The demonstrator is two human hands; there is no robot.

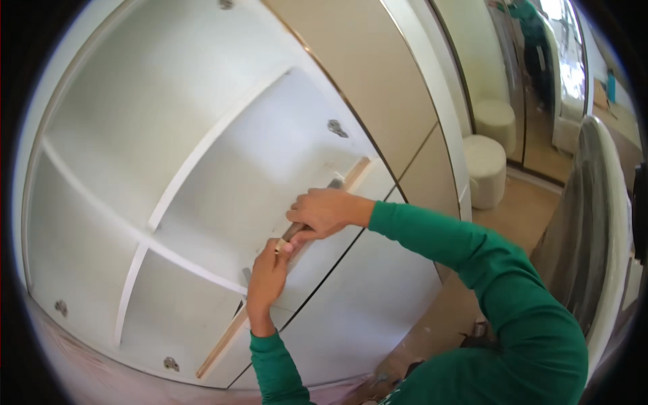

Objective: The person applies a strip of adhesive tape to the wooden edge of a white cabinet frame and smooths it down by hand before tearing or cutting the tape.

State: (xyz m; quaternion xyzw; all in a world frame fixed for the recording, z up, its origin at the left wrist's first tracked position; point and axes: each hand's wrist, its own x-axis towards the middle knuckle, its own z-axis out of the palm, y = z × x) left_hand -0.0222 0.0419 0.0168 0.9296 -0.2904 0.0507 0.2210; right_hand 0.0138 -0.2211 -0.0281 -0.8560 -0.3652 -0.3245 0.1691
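Note:
My right hand (324,210) is closed around a dark grey-brown bar-shaped tool (295,231), whose other end shows past the knuckles. My left hand (268,273) pinches at the tool's lower end, where a small tan piece shows between thumb and finger; what exactly it grips is partly hidden. Both hands are over the front edge of a white cabinet (236,155), against a bare wood edge strip (219,351). Beside the left hand, a small grey piece (247,275) lies at the edge.
Metal hinge parts (337,128) sit on the cabinet walls. Beige door panels (358,61) stand to the right. Farther right are a white round stool (484,169), a mirrored door (540,88) and a plastic-wrapped panel (580,223) near my right arm.

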